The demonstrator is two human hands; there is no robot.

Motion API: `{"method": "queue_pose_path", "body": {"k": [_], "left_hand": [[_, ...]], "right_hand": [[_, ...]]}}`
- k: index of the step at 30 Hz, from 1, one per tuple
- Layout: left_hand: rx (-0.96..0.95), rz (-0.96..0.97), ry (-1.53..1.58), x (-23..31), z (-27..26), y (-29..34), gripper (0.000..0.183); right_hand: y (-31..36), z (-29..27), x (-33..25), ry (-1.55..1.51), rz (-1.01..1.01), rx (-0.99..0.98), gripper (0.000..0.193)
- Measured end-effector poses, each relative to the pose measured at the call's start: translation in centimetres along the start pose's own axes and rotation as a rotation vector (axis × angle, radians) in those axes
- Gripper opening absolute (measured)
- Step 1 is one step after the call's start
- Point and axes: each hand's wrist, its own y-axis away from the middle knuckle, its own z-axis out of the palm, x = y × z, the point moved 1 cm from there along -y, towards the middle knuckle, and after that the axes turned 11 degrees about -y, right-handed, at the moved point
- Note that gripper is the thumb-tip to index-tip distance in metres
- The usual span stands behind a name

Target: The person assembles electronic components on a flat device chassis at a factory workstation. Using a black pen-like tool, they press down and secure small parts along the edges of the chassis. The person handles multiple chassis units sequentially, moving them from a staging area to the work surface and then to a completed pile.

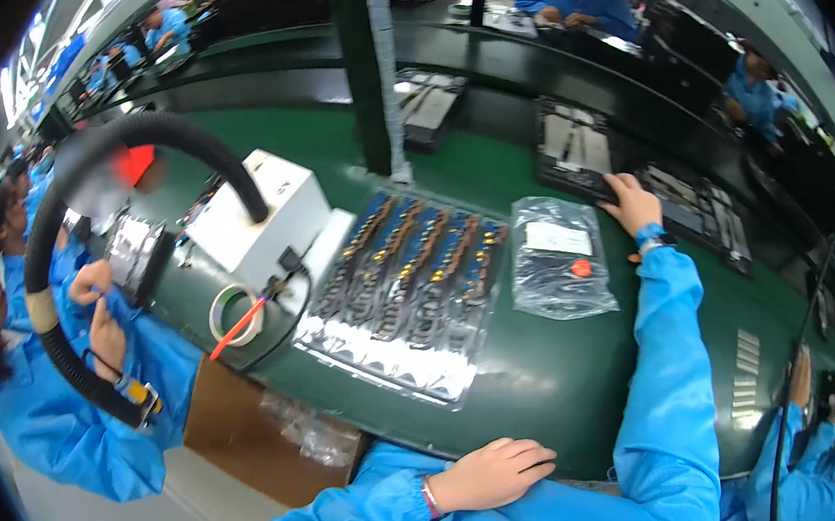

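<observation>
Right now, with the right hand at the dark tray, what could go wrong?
The right hand is at only one corner of the dark tray, so a pull there might twist it and shift the pale pieces in it. The right sleeve runs close beside the plastic bag; drawing back could nudge that.

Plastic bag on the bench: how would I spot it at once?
On the green bench, find the clear tray of dark and blue parts. The plastic bag lies just right of it, left of the person's right hand. Unlike its neighbours, it bears a white label and a round orange sticker.
</observation>
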Motion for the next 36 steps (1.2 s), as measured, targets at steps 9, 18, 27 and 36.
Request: {"method": "queue_pose_path", "body": {"k": [9,18,27,36], "left_hand": [[0.010,0.031,-0.038,0.1,0.1,-0.1,0.034],[0.061,0.055,-0.074,0.1,-0.2,-0.2,0.034],[0.056,-0.051,-0.041,0.2,0.0,-0.3,0.030],[0.350,-0.124,0.321,-0.1,-1.9,0.0,0.029]], "right_hand": [[-3.5,-0.1,-1.4,0.310,-0.383,-0.004,0.050],[-7.3,-7.0,-0.4,0.197,-0.165,0.517,0.029],[7.9,-18.2,-7.5,-0.524,-0.197,0.948,0.050],[23.6,-23.0,-19.6,0.004,-0.484,0.036,0.031]]}}
